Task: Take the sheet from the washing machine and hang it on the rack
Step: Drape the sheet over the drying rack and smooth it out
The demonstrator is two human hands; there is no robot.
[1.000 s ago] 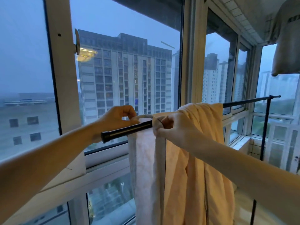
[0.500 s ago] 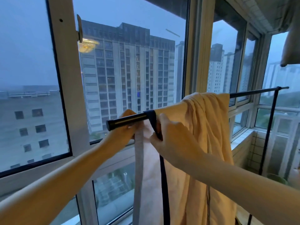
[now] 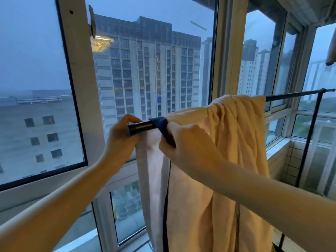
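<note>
Sheet (image 3: 227,151) hangs over the rail (image 3: 141,126) of the rack, bunched in thick orange folds along the rail's middle and falling well below it on the near side; a paler layer drops from the rail's far side. Its dark hem (image 3: 161,122) wraps over the rail close to the rail's near end; past the bunch the rail runs on uncovered to the upright (image 3: 310,142).

The left hand (image 3: 121,140) sits just behind the rail's near end, thumb above the rail and fingers curled on the pale edge of the sheet under it (how much cloth it has I cannot tell, since the rail's end hides the fingertips); the right hand (image 3: 187,142) is just below the rail, on its near side, pinching the dark hem between thumb and fingers.

By my reading, the fetching and draping are done and the step in hand is the spreading; the hemmed edge is being set at the rail's near end. The next move probably calls for leaving that edge where it lies and drawing the bunched folds along the rail toward its far end, so the cloth lies flatter. The hands would need to take the folds at the top of the rail and pull sideways rather than down, lest the weight slide off the rail.
</note>
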